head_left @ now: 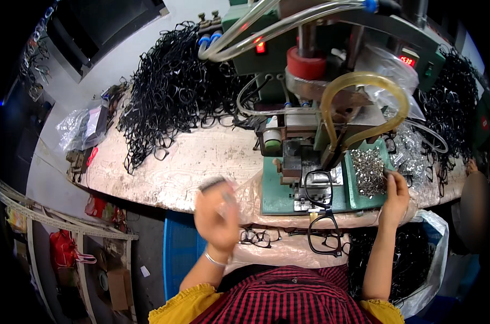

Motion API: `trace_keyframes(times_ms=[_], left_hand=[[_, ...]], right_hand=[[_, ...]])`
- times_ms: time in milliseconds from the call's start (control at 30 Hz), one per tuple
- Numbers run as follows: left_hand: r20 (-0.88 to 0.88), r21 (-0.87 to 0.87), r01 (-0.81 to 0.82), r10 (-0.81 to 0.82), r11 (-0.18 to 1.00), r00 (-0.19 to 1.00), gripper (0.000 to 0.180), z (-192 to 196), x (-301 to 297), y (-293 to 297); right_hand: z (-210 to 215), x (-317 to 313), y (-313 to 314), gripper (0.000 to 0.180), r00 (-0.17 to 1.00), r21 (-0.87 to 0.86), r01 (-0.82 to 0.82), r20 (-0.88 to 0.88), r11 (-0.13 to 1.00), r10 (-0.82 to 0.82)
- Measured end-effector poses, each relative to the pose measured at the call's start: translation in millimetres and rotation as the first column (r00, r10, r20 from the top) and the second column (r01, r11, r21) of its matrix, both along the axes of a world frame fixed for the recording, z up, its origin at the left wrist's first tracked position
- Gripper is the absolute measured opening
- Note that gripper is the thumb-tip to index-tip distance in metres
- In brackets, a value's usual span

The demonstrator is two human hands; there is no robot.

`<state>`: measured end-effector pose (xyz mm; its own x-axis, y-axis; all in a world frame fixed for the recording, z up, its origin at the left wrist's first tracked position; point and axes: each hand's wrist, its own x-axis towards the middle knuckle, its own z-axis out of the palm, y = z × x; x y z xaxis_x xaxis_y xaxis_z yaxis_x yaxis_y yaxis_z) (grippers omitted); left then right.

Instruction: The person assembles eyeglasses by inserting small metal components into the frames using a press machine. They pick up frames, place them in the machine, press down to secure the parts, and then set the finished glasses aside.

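A black eyeglass frame (335, 221) sits in the green bench press (277, 189), one rim at the metal fixture and the other hanging over the front edge. Neither hand touches it. My left hand (218, 216) is raised to the left of the press, smeared by motion, with a dark blurred patch at its fingertips that I cannot make out. At the right side of the green tray (354, 202), my right hand (396, 197) has its fingertips pinched together by the rim. Small silvery metal parts (370, 173) fill the tray. Whatever lies between those fingertips is too small to name.
A big heap of black eyeglass frames (169, 86) covers the table's back left; another heap (450, 102) stands at the right. Several frames (261, 237) lie near my lap. Below my right forearm is a sack (434, 237) of frames. A yellowish hose (399, 100) loops before the press.
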<state>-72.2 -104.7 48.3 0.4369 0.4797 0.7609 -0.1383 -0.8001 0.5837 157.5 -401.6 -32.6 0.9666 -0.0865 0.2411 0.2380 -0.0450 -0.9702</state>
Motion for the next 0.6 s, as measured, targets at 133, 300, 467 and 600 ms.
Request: trace_keyframes(times_ms=[133, 300, 467, 600], left_hand=[[-0.346, 0.118, -0.123, 0.157, 0.985, 0.925, 0.034, -38, 52, 75], [-0.578, -0.024, -0.022, 0.004, 0.999, 0.816, 0.02, -113, 121, 123], [-0.674, 0.127, -0.081, 0.146, 0.989, 0.725, 0.016, -79, 36, 149], [-0.813, 0.189, -0.097, 0.211, 0.977, 0.542, 0.036, -34, 1, 144]], right_hand=[[4, 1, 42, 0.013, 0.997, 0.258, 0.012, -0.077, 0.966, 0.009], [9, 12, 69, 0.017, 1.0, 0.146, 0.002, 0.022, 0.989, -0.006], [4, -11, 11, 0.02, 0.999, 0.025, -0.049, -0.02, 0.998, 0.049], [-3, -18, -13, 0.018, 0.998, -0.092, 0.001, 0.065, 0.996, 0.005]])
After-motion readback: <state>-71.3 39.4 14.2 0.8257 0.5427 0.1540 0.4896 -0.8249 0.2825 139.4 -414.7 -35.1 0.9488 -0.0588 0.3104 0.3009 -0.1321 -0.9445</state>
